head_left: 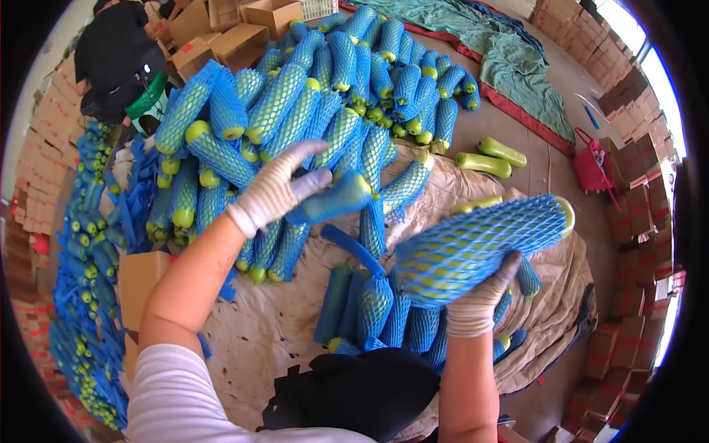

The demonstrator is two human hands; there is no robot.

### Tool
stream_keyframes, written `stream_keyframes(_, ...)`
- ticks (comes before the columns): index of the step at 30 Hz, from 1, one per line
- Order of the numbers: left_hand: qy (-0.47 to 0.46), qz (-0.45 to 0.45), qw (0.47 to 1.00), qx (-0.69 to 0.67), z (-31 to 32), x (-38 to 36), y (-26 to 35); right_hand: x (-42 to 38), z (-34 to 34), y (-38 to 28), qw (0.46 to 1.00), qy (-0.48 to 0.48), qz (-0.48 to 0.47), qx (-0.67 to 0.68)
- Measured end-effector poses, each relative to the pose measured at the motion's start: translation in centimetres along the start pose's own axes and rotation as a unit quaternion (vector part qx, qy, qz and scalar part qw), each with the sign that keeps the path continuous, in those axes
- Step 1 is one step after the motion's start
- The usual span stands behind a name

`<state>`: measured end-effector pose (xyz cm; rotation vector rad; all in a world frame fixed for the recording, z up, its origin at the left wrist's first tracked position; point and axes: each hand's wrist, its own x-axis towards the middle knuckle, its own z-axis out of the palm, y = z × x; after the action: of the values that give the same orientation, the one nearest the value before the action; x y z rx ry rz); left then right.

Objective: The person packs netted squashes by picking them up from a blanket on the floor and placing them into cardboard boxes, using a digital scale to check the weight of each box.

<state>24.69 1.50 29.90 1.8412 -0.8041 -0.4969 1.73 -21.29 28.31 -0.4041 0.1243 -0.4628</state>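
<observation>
My right hand (484, 295), in a pale knit glove with dark fingertips, is closed under a long green gourd (480, 247) in a blue foam net sleeve. This gourd is raised and tilted up toward the right, its pale green end poking out of the net. To the left, my left hand (277, 186), in a striped glove, has its thumb and fingers spread apart. Its thumb overlaps a blurred blue-sleeved gourd (332, 201) at the edge of the big pile. Below, more netted gourds (377, 306) lie in a row in front of me.
A large heap of netted gourds (295, 111) fills the far middle. Bare gourds (484, 164) lie right of it on the floor. Another person (118, 55) works at the upper left near cardboard boxes (240, 44). A red bag (593, 168) and stacked cartons (628, 295) line the right.
</observation>
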Motion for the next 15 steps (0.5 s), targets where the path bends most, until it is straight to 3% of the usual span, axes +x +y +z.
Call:
stream_keyframes(1, 0.149, 0.027, 0.95, 0.272, -1.5, 0.9, -1.6, -1.3, -1.0, -2.2, 0.999, 0.042, -0.015, 0.017)
stream_keyframes(2, 0.279, 0.052, 0.807, 0.518, -3.7, 1.8, -3.0, -2.5, -1.0, -3.8, 0.999, 0.008, 0.004, 0.052)
stream_keyframes(4, 0.393, -0.091, 0.75, 0.525, -8.9, 3.6, -6.7, -6.3, -4.1, -8.5, 0.994, 0.097, -0.027, 0.035)
stream_keyframes(5, 0.393, -0.196, 0.754, 0.49, -10.7, 4.7, -6.6, -8.3, -5.8, -10.5, 0.987, 0.107, -0.086, -0.089)
stream_keyframes(6, 0.387, -0.299, 0.748, 0.45, -12.3, 5.5, -6.2, -10.7, -6.8, -12.7, 0.976, 0.134, -0.074, -0.154)
stream_keyframes(7, 0.387, -0.302, 0.747, 0.449, -13.0, 6.7, -5.4, -12.7, -6.3, -13.7, 0.962, 0.173, -0.089, -0.19)
stream_keyframes(9, 0.343, -0.395, 0.759, 0.387, -13.1, 8.7, -4.2, -15.6, -4.1, -13.8, 0.924, 0.288, -0.154, -0.2)
stream_keyframes(13, 0.353, -0.427, 0.71, 0.434, -12.3, 9.3, -4.2, -22.2, -3.4, -17.1, 0.917, 0.257, -0.172, -0.251)
stream_keyframes(14, 0.353, -0.407, 0.727, 0.427, -13.1, 9.3, -5.0, -23.7, -3.4, -18.5, 0.933, 0.202, -0.16, -0.25)
stream_keyframes(15, 0.377, -0.329, 0.794, 0.345, -14.7, 9.0, -7.6, -25.5, -3.2, -20.2, 0.946, 0.15, -0.145, -0.248)
